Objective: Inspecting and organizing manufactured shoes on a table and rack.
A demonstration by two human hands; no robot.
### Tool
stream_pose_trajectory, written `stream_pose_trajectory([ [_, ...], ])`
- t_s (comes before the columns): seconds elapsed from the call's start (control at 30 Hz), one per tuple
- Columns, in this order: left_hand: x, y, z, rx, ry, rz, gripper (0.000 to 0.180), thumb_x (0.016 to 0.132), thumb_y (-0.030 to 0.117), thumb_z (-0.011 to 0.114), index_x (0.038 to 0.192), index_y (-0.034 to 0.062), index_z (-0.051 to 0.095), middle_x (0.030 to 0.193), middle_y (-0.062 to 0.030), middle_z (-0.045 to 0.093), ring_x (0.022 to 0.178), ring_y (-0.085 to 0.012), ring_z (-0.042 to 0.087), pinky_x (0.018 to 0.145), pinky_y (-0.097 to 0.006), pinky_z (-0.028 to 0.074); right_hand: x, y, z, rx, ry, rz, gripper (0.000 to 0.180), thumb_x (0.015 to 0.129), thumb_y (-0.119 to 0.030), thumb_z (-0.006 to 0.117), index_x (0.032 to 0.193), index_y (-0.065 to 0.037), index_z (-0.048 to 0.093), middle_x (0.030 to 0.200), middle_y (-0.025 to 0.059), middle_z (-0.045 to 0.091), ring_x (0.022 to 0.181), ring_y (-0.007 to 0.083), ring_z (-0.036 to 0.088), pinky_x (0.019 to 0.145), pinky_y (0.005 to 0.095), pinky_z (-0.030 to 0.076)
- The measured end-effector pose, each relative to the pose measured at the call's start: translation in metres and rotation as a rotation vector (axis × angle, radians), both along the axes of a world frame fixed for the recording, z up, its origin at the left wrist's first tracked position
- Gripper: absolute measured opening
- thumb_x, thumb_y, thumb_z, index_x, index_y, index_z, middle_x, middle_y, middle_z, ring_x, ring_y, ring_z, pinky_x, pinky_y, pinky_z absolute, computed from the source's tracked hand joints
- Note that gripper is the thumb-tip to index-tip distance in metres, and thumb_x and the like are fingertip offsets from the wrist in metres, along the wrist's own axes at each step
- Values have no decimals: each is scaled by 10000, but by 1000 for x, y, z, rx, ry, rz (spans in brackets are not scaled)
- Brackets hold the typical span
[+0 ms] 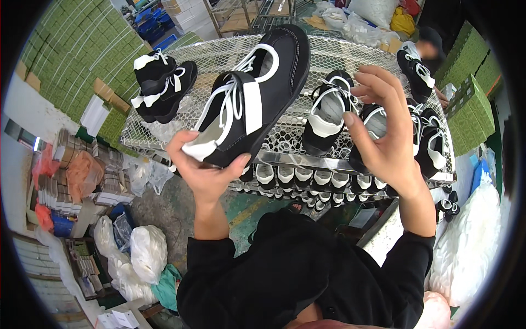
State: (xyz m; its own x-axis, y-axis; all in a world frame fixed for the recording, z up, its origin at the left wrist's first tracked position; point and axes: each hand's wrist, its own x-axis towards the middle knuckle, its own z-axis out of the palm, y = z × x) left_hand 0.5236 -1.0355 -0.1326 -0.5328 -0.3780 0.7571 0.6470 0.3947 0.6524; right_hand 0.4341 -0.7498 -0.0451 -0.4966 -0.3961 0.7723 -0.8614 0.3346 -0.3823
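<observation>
A black fabric sneaker with a white strap across the instep, white laces and a white heel tab (253,93) is held up in the air in front of a metal wire-mesh rack shelf (356,60), its heel low and toward the person, its toe pointing up and away. The left hand (200,164) grips it from below at the heel end, fingers curled around the sole and the thumb pressed against the side near the white heel tab. The right hand (383,129) is raised just to the right of the shoe and apart from it, holding nothing; its fingers are loosely spread and bent, palm turned toward the shoe. Both forearms come up from black sleeves (307,274) at the lower edge. On the mesh shelf behind stand more black-and-white sneakers: a pair at the left end (161,85), one directly behind the gap between the hands (329,109), and several partly hidden behind the right hand (427,137). Another lies farther back at the right (416,68). Under the shelf a lower tier shows a row of white-heeled shoes (307,178). Stacks of green cardboard boxes (76,49) rise at the left, with more at the right (471,104), and white plastic bags (145,252) lie on the floor at lower left.
</observation>
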Motion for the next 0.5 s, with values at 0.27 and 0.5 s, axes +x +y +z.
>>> stream_pose_trajectory([
  [0.27,-33,8,-17,-146,-172,-90,1041,625,213,984,1428,65,338,1290,-161,496,1182,-279,573,986,-377,496,4,3,-1,-3,-20,-18,518,807,46,713,1298,8,554,1330,170,538,990,225,640,866,341,522],
  [0.5,-72,-81,15,-582,-287,111,908,744,321,880,1475,63,408,1343,-248,583,1117,-375,626,979,-433,487,5,12,-17,-26,-58,-21,543,801,84,686,1320,34,535,1359,191,523,977,218,635,889,340,523],
])
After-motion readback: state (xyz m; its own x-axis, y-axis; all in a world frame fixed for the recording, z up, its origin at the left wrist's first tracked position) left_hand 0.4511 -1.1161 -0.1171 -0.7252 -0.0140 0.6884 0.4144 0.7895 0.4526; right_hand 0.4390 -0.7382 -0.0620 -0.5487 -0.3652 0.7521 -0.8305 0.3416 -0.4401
